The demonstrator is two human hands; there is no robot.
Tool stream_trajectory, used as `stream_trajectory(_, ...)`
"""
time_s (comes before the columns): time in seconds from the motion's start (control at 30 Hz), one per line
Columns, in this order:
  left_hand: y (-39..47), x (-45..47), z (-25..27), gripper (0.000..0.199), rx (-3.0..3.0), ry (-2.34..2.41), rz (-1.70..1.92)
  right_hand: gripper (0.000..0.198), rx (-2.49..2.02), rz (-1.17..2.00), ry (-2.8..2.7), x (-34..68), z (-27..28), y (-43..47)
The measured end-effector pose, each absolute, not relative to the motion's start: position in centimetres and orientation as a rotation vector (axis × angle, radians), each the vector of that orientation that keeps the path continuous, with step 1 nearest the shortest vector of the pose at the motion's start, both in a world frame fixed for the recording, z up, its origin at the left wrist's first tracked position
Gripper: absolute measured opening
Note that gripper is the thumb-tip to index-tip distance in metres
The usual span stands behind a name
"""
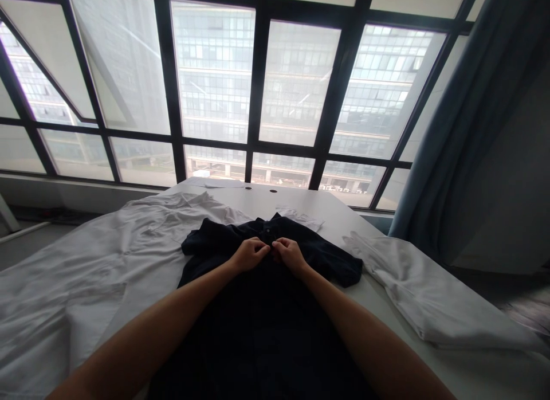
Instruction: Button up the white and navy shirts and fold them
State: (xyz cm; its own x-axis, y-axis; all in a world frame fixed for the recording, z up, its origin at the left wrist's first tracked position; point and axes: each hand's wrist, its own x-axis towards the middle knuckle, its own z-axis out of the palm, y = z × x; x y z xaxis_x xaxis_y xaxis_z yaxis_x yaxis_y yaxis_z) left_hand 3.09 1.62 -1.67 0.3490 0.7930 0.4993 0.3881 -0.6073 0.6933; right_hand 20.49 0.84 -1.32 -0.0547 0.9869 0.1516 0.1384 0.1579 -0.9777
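A dark navy short-sleeved shirt [266,308] lies flat on the white table [335,214], collar toward the window. My left hand [250,254] and my right hand [290,254] meet at the shirt's front just below the collar. Both pinch the dark fabric at the button placket, fingertips almost touching each other. Whether a button is between the fingers is too small to tell.
A crumpled white garment [107,257] spreads over the table's left side. Another white garment [429,297] lies folded at the right. Two small dark holes [273,191] mark the table's far edge. A large black-framed window [258,85] and a blue-grey curtain [472,119] stand beyond.
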Motion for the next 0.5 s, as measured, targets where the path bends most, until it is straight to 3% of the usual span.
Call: stream_trajectory(0.5, 2.35, 2.41, -1.02, 0.041, 1.617, 0.955, 1.021, 0.034, -1.126, 0.81, -1.792, 20.5, -0.98, 0.04)
